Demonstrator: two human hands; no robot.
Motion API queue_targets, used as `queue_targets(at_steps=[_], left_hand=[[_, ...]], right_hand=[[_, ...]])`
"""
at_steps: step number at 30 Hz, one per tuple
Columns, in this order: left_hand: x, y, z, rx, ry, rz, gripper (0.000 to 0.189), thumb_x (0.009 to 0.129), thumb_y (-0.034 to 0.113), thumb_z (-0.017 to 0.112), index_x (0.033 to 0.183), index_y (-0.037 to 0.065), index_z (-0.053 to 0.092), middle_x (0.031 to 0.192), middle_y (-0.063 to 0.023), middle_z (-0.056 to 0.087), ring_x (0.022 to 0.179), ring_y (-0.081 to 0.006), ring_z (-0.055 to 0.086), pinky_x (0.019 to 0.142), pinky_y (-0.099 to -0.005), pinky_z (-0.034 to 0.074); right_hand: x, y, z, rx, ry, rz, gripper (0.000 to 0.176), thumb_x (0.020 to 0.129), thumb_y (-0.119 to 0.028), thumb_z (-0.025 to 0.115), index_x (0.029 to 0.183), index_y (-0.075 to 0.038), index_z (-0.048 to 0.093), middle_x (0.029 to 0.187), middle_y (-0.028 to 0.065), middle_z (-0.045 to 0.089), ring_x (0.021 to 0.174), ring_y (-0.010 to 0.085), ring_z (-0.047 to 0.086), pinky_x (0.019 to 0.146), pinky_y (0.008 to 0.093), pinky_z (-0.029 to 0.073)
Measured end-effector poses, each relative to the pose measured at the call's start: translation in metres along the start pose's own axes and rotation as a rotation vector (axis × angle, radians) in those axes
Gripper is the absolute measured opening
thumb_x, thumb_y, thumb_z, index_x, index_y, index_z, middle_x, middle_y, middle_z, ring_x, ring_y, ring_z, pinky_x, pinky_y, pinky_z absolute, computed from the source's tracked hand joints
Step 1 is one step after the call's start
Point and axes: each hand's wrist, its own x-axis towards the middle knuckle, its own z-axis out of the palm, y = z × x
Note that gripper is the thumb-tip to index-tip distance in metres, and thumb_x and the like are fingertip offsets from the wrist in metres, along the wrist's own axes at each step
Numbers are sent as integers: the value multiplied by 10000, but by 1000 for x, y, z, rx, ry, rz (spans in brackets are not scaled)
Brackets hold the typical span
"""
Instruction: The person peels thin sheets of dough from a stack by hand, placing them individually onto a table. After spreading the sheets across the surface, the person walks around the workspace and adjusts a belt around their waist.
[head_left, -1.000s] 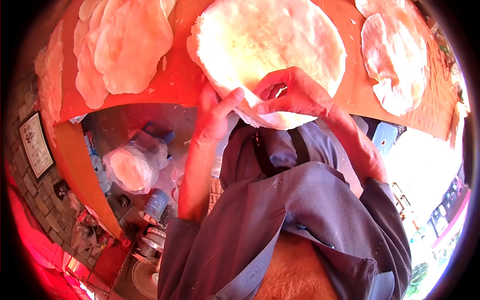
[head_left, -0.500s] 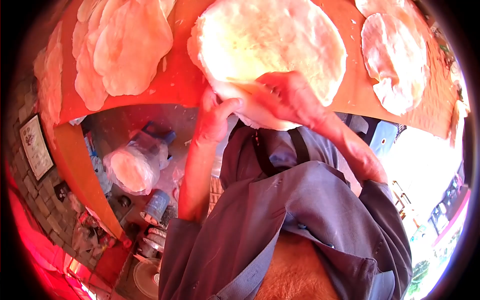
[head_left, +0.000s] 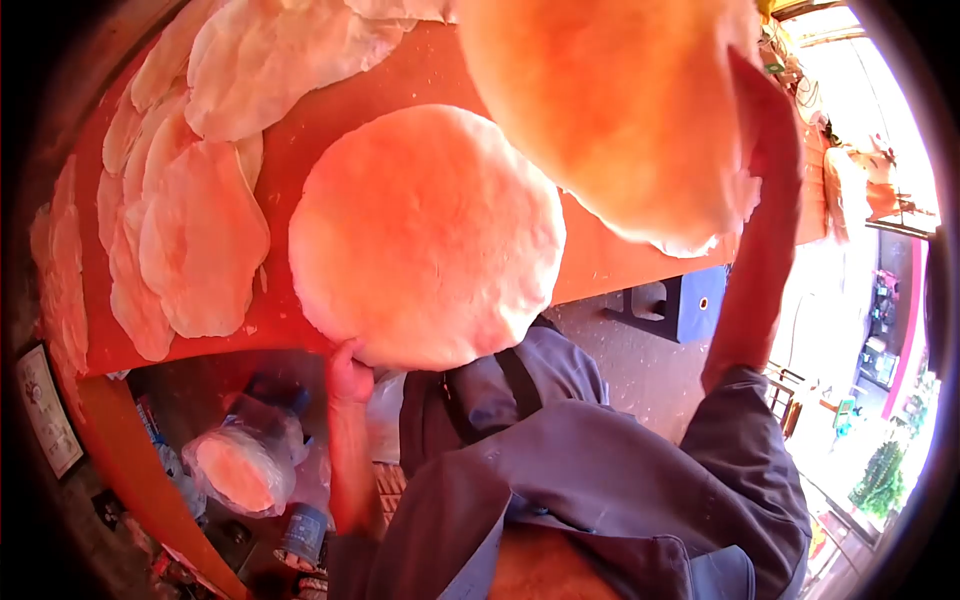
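Note:
A pale round flatbread [head_left: 430,235] lies on the orange-red table [head_left: 310,110], its near rim close to the table edge. At the lower left of that rim is my left hand [head_left: 350,375], closed on the edge with the thumb showing and the other fingers mostly hidden. Up at the right, my right hand [head_left: 768,125] holds the side of a second, large flatbread [head_left: 610,100], lifted above the table. That sheet is cut off by the top of the view and hides part of my right fingers.
Several thin flatbreads [head_left: 200,235] overlap on the table's left side, with more [head_left: 290,60] at the back left. Below the table are a plastic bag with flatbread [head_left: 237,470] and a blue can [head_left: 303,530]. A dark blue object [head_left: 690,305] stands under the right part.
My right hand has moved up and right, carrying a flatbread from the middle; another round flatbread now shows there. My left hand remains at the near edge. The view has shifted.

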Motion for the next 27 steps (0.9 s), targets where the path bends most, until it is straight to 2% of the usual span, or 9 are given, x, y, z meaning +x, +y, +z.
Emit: queue_targets(at_steps=[6, 7, 11, 13, 18, 19, 23, 25, 27], left_hand=[[4, -1, -4, -43, -30, -41, 514, 808, 64, 562, 1314, -4, 505, 1314, -95, 565, 1229, -277, 514, 1072, -433, 387], [5, -2, -8, -56, -38, -44, 517, 816, 61, 560, 1324, -6, 493, 1321, -106, 557, 1232, -281, 510, 1075, -433, 383], [-4, 2, 2, -47, -85, 23, 546, 830, 63, 564, 1360, -3, 452, 1366, -115, 518, 1259, -290, 487, 1079, -444, 381], [-11, 4, 2, -67, -71, -12, 561, 832, 62, 564, 1377, 3, 441, 1375, -116, 511, 1269, -292, 480, 1085, -451, 375], [-36, 20, 35, -118, -245, 34, 639, 859, 88, 607, 1443, 29, 356, 1410, -115, 464, 1304, -302, 443, 1076, -442, 382], [-39, 23, 43, -86, -295, 74, 661, 861, 112, 633, 1449, 26, 343, 1416, -114, 456, 1308, -300, 437, 1080, -442, 374], [-43, 33, 82, 109, -392, 232, 771, 843, 200, 719, 1466, 20, 304, 1440, -111, 419, 1323, -274, 411, 1099, -422, 339], [-38, 39, 101, 208, -449, 274, 775, 840, 202, 713, 1466, 21, 294, 1430, -105, 418, 1316, -248, 407, 1098, -396, 329], [-31, 39, 112, 250, -436, 292, 704, 860, 186, 695, 1437, 18, 328, 1371, -103, 462, 1258, -227, 451, 1070, -376, 356]], right_hand=[[79, -38, 71, -149, -200, -374, 38, 850, -46, 555, 858, -37, 591, 755, 62, 614, 607, 173, 616, 534, 284, 521], [129, -38, 52, -68, -292, -334, 51, 847, -65, 581, 874, -45, 619, 784, 65, 630, 645, 182, 632, 586, 296, 529], [151, -73, 52, 28, -47, -369, 74, 871, -67, 577, 906, -13, 613, 828, 106, 661, 744, 227, 675, 696, 369, 589], [168, -70, -5, -36, -35, -297, 114, 871, -83, 589, 941, -1, 624, 844, 100, 669, 777, 228, 675, 683, 367, 583], [148, 56, -115, -242, 342, -120, 133, 845, -117, 611, 884, 10, 607, 750, 111, 646, 588, 268, 631, 579, 376, 568], [91, 74, -73, -62, 364, -33, 138, 841, -128, 611, 908, -7, 613, 755, 116, 637, 593, 270, 625, 607, 372, 578], [-23, 153, 25, -297, -102, 226, 348, 924, -158, 608, 1240, -22, 554, 981, 131, 674, 776, 211, 673, 710, 339, 572], [-66, 166, 101, -548, -521, 185, 473, 903, -147, 664, 1337, -39, 510, 1007, 105, 677, 858, 180, 657, 755, 311, 552], [-105, 155, 161, -686, -696, 24, 570, 798, -207, 791, 1292, -31, 569, 999, 115, 691, 877, 160, 655, 764, 293, 545]])
